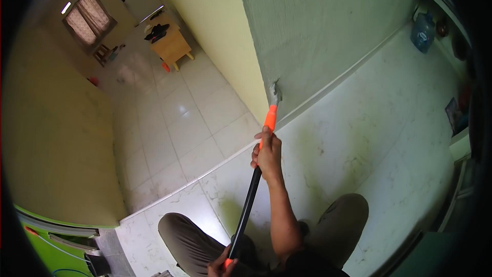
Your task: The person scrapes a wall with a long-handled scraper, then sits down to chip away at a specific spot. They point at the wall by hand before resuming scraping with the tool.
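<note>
A long-handled tool with a black pole (248, 202), an orange neck (270, 117) and a small grey head (275, 94) runs up and away from me. My right hand (269, 156) is closed around the upper pole, just below and partly over the orange neck. Down by my lap, my left hand (224, 264) grips the orange lower end. The grey head touches the grey-painted wall (333, 31), low down near its outer corner. Too little of the head shows to tell what kind it is.
A cream wall face (205, 25) meets the grey one at the corner. Beyond the doorway, a wooden table (171, 46) stands on the tiles. A blue water jug (423, 32) stands at the far right. Green panelling (48, 246) lies at lower left. My bent knees (348, 213) frame the pole.
</note>
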A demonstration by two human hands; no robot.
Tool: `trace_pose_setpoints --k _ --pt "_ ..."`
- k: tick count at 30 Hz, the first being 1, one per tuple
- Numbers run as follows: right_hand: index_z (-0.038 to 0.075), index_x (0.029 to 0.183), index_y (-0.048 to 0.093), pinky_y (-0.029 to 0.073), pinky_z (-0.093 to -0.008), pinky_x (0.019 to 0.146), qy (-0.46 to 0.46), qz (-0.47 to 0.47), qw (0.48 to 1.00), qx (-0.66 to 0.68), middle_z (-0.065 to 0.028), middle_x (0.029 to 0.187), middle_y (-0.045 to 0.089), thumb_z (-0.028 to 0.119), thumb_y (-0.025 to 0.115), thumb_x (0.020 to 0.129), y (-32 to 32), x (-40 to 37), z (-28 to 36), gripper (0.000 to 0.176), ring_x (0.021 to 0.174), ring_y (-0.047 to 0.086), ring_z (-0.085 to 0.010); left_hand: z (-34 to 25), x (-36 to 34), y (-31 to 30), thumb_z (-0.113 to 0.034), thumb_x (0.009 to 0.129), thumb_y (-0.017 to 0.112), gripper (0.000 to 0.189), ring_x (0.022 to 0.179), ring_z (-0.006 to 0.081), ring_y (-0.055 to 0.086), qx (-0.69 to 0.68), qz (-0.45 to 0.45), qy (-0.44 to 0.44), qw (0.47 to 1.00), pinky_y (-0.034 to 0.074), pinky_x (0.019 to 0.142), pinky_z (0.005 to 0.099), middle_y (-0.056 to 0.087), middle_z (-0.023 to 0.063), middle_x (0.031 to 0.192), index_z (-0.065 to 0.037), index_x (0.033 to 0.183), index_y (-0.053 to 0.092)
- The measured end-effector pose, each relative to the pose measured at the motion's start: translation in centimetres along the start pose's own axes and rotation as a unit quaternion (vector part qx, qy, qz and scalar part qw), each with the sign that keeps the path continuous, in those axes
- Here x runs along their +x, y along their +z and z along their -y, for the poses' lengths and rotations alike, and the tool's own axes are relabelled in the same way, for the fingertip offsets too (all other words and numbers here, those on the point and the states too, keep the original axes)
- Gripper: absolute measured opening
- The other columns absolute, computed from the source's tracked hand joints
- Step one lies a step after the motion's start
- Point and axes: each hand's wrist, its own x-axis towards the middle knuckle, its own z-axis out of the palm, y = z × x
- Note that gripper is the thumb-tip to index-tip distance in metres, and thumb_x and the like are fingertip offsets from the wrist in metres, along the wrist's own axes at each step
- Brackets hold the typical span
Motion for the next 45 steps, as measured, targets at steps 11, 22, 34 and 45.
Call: trace_pose_setpoints --k 11,22,34,45 --pt "0.000 0.102 0.051 0.039 -0.0313 0.038 0.014 0.009 0.999 0.028 -0.0008 0.056 0.041 0.054 0.043 0.109 0.1 0.1 -0.4 0.055 0.039 0.042 -0.0120 4.2 -1.0 -0.6 0.003 0.102 0.060 0.043 0.084 0.0042 0.055 -0.050 0.012 -0.011 0.999 0.044 0.074 0.0157 0.065 -0.0008 0.109 0.004 0.145 0.056" --pt "0.005 0.103 0.052 0.035 -0.0281 0.040 0.021 0.022 0.998 0.052 0.0012 0.060 0.042 0.054 0.044 0.109 0.8 -1.2 0.5 0.051 0.044 0.040 -0.0084 1.5 -1.7 -1.6 -0.002 0.101 0.065 0.046 0.102 0.0120 0.064 -0.024 0.029 0.006 0.999 0.048 0.089 0.0189 0.070 0.0082 0.119 0.006 0.145 0.054" --pt "0.004 0.099 0.048 0.037 -0.0307 0.039 0.005 0.006 1.000 -0.015 0.0004 0.059 0.040 0.052 0.043 0.109 0.8 -0.4 0.3 0.050 0.042 0.040 -0.0105 5.5 -0.7 -1.9 0.000 0.100 0.065 0.045 0.071 0.0029 0.054 -0.062 0.021 -0.092 0.994 0.044 0.063 0.0166 0.066 -0.0029 0.091 0.001 0.144 0.058" --pt "0.005 0.101 0.051 0.035 -0.0296 0.040 0.007 0.013 0.997 0.071 0.0006 0.061 0.042 0.050 0.042 0.110 2.7 -2.0 0.9 0.046 0.044 0.039 -0.0097 1.2 -1.1 -5.2 -0.002 0.102 0.063 0.045 0.070 0.0017 0.050 0.057 0.020 0.063 0.996 0.041 0.064 0.0157 0.062 -0.0067 0.086 0.000 0.147 0.056"
